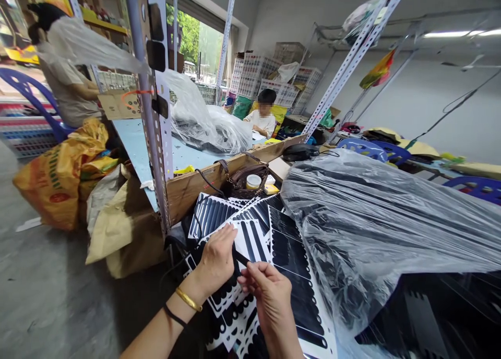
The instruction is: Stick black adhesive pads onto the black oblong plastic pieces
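Note:
My left hand [217,257] lies over a white backing sheet [242,231] that carries black rounded strips. Its fingers are stretched out flat, and its thumb is hidden. To its right, my right hand [270,288] is closed in a pinch on the end of a black adhesive strip [240,258]. That strip runs between the two hands; its far end goes out of sight at the left hand. More sheets of black strips lie in a loose pile beneath and around both hands, among them a long sheet [291,265] on the right.
Clear plastic sheeting [364,207] covers black pieces on the right. Behind the pile stand a wooden board [195,192] and a brown bag [245,180]. A metal post [151,114] rises at left. One person [264,116] sits across the table, another [64,72] at far left.

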A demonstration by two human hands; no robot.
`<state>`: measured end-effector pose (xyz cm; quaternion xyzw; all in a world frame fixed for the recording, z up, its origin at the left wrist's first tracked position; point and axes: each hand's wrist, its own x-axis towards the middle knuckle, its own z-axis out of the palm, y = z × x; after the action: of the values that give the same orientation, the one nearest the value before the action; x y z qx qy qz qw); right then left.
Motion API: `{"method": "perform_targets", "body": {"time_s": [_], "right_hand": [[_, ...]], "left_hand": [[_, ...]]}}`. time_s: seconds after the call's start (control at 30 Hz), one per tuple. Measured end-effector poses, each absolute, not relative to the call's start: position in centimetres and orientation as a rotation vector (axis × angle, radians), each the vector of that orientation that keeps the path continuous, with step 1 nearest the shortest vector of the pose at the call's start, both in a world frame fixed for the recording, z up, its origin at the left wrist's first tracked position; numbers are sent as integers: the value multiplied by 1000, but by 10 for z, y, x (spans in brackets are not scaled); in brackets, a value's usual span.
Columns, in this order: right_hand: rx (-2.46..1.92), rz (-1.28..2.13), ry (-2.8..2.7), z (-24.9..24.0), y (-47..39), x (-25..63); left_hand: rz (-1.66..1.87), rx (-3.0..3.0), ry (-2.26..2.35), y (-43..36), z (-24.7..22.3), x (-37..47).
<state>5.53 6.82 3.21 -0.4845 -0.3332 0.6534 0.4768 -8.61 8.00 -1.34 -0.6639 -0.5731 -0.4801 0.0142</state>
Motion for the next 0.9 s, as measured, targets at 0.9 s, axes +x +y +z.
{"method": "perform_targets", "body": {"time_s": [0.9], "right_hand": [[-1249, 1454, -770, 22, 73, 54]], "left_hand": [[-1000, -2396, -1960, 82, 9, -80]]}}
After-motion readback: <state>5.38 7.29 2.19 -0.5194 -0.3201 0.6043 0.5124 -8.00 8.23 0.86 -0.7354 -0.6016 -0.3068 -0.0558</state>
